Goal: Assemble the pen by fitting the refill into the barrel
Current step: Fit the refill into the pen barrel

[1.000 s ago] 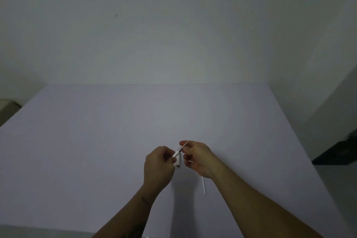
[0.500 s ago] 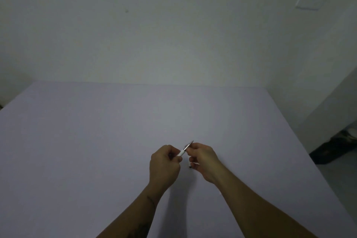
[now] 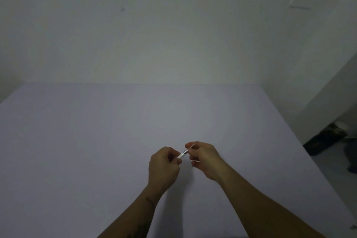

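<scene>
Both hands grip pen between them

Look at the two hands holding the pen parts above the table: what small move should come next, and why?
Probably the right hand should keep easing the thin refill along its own line into the white barrel, which the left hand holds. Part of the refill shows outside the barrel's mouth, so it does not look fully seated yet.

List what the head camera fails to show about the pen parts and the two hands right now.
- Pen: its rear end is buried in the left hand.
- Its tip end: too small to tell refill from barrel; the right hand covers part.
- Right-hand fingertips: curled under, hidden.
- Dark object on the floor: dim, unidentifiable.
</scene>
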`<action>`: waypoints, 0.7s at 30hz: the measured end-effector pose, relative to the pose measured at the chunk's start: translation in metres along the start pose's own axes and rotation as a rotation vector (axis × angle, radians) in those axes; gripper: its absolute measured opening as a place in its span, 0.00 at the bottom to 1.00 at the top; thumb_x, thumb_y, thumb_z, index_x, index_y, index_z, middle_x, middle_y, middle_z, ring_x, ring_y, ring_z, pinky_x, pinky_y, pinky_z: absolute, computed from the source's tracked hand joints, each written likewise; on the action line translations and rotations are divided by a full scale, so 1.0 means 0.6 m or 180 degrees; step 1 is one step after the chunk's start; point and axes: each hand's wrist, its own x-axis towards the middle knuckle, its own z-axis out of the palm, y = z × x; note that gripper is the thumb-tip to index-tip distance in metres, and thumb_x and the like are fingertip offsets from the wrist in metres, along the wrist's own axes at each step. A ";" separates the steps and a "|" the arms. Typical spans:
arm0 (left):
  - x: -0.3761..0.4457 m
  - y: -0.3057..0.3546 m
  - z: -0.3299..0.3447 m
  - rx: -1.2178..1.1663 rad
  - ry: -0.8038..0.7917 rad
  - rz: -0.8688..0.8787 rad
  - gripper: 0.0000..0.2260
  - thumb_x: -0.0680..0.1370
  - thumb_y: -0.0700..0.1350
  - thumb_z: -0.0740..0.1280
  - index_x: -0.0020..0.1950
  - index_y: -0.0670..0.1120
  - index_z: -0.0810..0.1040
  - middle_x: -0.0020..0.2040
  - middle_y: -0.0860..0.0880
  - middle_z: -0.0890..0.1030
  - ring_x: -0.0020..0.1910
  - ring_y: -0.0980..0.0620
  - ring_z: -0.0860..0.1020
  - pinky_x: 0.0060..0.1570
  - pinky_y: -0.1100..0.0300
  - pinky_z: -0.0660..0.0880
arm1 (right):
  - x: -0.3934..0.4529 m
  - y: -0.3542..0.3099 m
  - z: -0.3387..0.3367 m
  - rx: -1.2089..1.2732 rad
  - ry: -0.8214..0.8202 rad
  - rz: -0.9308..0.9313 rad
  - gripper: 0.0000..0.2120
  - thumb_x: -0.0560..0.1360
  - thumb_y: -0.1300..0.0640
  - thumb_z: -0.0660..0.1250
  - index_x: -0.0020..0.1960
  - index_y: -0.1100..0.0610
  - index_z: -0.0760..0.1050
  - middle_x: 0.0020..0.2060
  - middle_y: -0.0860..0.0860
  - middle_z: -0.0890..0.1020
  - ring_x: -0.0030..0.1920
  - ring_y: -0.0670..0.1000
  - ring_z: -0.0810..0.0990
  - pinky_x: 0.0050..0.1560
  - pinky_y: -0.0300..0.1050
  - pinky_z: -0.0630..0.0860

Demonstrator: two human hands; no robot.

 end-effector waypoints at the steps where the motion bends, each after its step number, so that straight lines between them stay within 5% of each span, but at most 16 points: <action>1: 0.000 0.000 0.000 -0.0003 0.0001 -0.0011 0.08 0.71 0.37 0.73 0.40 0.49 0.81 0.37 0.54 0.81 0.37 0.56 0.79 0.37 0.64 0.75 | 0.000 0.000 -0.001 0.0042 -0.0055 0.0021 0.13 0.77 0.69 0.64 0.54 0.59 0.83 0.44 0.57 0.80 0.42 0.53 0.77 0.42 0.46 0.79; 6: -0.009 0.003 0.006 0.0007 -0.0083 -0.0003 0.07 0.71 0.37 0.73 0.41 0.49 0.82 0.37 0.52 0.82 0.37 0.54 0.80 0.38 0.60 0.78 | -0.006 0.008 -0.008 -0.0008 -0.0106 0.0190 0.06 0.78 0.63 0.67 0.50 0.59 0.82 0.42 0.56 0.79 0.41 0.53 0.77 0.40 0.44 0.78; 17: -0.008 0.017 0.014 0.0039 -0.0046 0.0010 0.07 0.71 0.37 0.74 0.40 0.49 0.81 0.36 0.54 0.82 0.37 0.56 0.80 0.38 0.62 0.77 | -0.003 0.000 -0.028 0.0040 -0.0143 0.0132 0.11 0.78 0.68 0.63 0.52 0.59 0.83 0.43 0.57 0.80 0.42 0.53 0.77 0.41 0.45 0.79; 21: -0.008 0.018 0.018 0.0056 -0.0055 0.0004 0.10 0.71 0.38 0.74 0.38 0.52 0.80 0.35 0.55 0.81 0.36 0.56 0.80 0.39 0.58 0.80 | -0.003 0.002 -0.033 0.0123 -0.0209 0.0260 0.06 0.77 0.64 0.68 0.51 0.60 0.82 0.41 0.56 0.79 0.42 0.54 0.77 0.41 0.45 0.77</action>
